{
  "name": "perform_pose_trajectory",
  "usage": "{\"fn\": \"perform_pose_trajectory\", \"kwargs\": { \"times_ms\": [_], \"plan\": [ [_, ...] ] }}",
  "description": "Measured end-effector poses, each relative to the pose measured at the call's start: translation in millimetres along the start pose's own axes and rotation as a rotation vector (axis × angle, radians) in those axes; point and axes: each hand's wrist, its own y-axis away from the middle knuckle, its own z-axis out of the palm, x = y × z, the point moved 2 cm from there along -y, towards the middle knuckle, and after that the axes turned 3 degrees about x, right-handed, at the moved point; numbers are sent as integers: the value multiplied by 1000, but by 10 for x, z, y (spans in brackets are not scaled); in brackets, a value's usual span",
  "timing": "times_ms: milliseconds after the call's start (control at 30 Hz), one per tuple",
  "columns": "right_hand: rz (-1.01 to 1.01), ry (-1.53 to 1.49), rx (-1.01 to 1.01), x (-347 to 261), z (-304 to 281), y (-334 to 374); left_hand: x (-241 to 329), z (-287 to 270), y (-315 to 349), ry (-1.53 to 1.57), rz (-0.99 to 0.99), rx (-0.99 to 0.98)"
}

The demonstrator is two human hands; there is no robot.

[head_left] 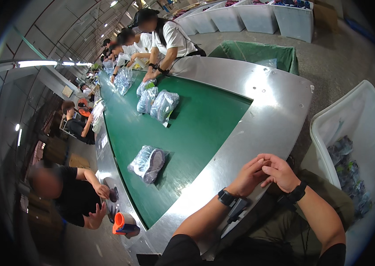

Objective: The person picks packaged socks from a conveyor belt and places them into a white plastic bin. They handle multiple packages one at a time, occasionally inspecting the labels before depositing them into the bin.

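My left hand (246, 178) and my right hand (281, 173) meet over the near metal rim of the conveyor. Their fingers are curled loosely against each other, and no object shows between them. Both wrists wear dark bands with small devices. Nearest to them on the green belt (196, 146) lies a clear plastic bag (148, 164) with what looks like grey-and-white footwear, one sole facing up. Farther along, another bagged bundle (164, 106) lies beside a similar bag (147, 100). A co-worker's hand (150, 76) touches a bag behind these.
A white bin (329, 146) holding several bagged items stands at my right. Beyond the metal rim (280, 97) is a green-lined container (285, 55). An orange-handled tape dispenser (123, 224) stands on the left rim, near a person in black (74, 195). Several co-workers line the belt.
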Motion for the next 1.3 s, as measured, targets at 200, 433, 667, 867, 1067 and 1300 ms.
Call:
{"fn": "perform_pose_trajectory", "kwargs": {
  "times_ms": [200,433,667,867,1067,1300],
  "plan": [
    [90,65,21,41,-13,4,450,-621,399,-304,117,199],
    [74,93,23,51,-18,-21,1472,-2065,1452,-1771,806,1116],
    [61,97,20,77,-30,-28,1597,-2737,2076,-1916,1,1414],
    [46,108,29,105,-34,-4,1591,-2539,2001,-2105,-70,1405],
    [52,112,30,98,-50,-6,1748,-2091,1834,-1887,440,1346],
    [79,123,72,35,-51,-5,1831,-1070,1431,-886,765,726]
  ]
}}
